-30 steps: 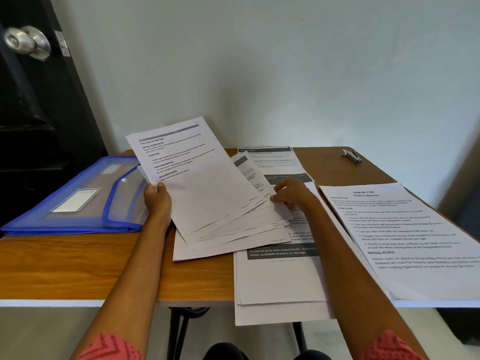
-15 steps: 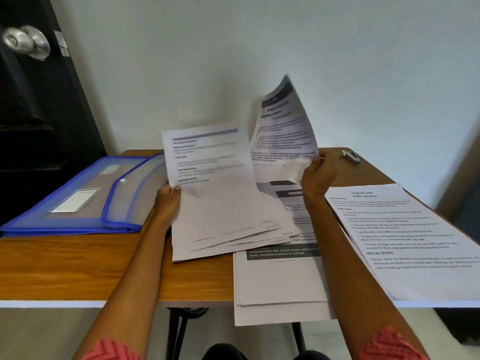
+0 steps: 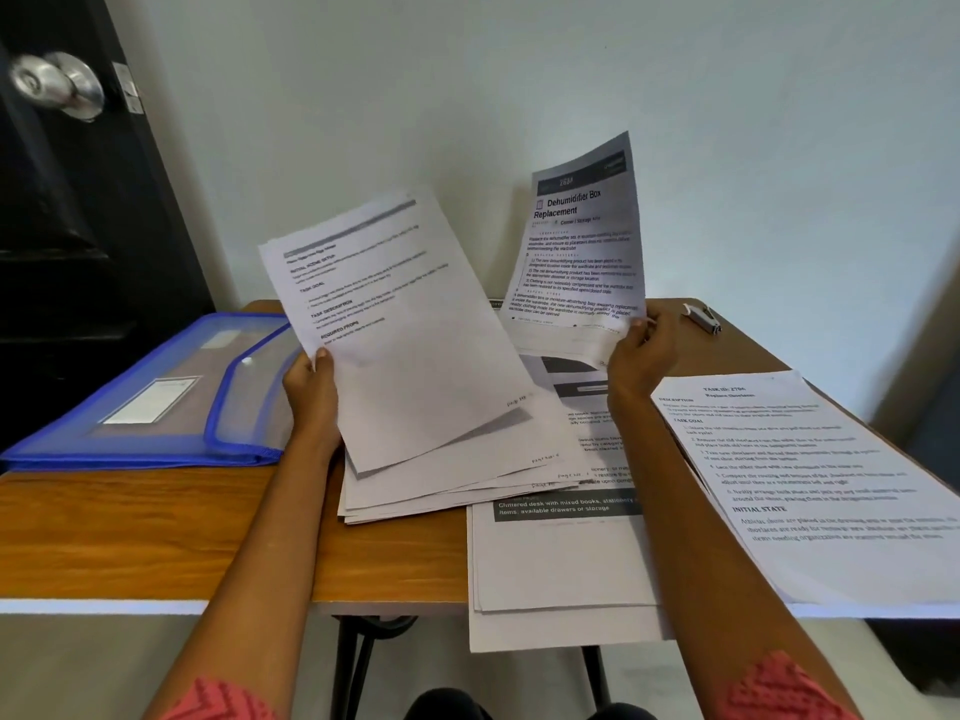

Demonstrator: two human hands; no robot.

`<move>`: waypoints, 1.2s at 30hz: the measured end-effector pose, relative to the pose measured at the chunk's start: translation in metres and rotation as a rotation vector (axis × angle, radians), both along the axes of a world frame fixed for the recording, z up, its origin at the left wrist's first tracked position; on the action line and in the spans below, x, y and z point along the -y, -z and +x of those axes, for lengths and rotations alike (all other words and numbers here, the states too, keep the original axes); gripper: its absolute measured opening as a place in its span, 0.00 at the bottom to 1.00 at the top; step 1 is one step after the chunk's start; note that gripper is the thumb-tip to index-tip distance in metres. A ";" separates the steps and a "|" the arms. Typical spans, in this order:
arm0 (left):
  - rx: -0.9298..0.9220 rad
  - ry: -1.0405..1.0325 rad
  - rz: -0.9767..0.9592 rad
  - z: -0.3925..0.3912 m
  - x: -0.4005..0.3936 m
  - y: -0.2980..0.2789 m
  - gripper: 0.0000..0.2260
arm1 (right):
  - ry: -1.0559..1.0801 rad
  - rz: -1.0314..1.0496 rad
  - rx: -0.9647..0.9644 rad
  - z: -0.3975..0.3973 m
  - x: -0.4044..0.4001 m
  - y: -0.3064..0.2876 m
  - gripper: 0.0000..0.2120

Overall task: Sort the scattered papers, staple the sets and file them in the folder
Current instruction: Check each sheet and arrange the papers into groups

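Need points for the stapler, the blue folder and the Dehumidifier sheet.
stapler [image 3: 702, 318], head view, middle of its metal body at the table's far right.
blue folder [image 3: 156, 402], head view, on its white label.
Dehumidifier sheet [image 3: 579, 241], head view, printed text below the title.

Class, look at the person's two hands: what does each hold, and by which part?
The left hand grips the white sheet by its left edge. The right hand grips the Dehumidifier Box Replacement sheet by its bottom right corner.
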State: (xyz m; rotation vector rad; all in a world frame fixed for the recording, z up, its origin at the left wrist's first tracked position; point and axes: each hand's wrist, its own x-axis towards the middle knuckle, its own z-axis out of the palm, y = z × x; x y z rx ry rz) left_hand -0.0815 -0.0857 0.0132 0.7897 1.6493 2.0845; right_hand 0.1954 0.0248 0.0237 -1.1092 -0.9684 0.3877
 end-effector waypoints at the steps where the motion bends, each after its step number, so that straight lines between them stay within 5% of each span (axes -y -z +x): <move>1: 0.035 0.002 0.004 0.000 0.001 -0.001 0.14 | -0.020 -0.009 -0.001 0.000 -0.001 0.000 0.08; 14: 0.189 0.049 0.013 0.000 -0.001 0.000 0.15 | -0.335 -0.138 -0.147 -0.012 -0.002 -0.001 0.06; 29: 0.181 0.068 -0.005 0.002 -0.001 0.000 0.15 | -0.161 0.013 -0.253 -0.007 0.010 -0.014 0.10; 36: 0.186 0.067 -0.012 -0.002 -0.001 0.002 0.15 | -0.674 -0.287 -0.035 -0.016 0.015 -0.010 0.07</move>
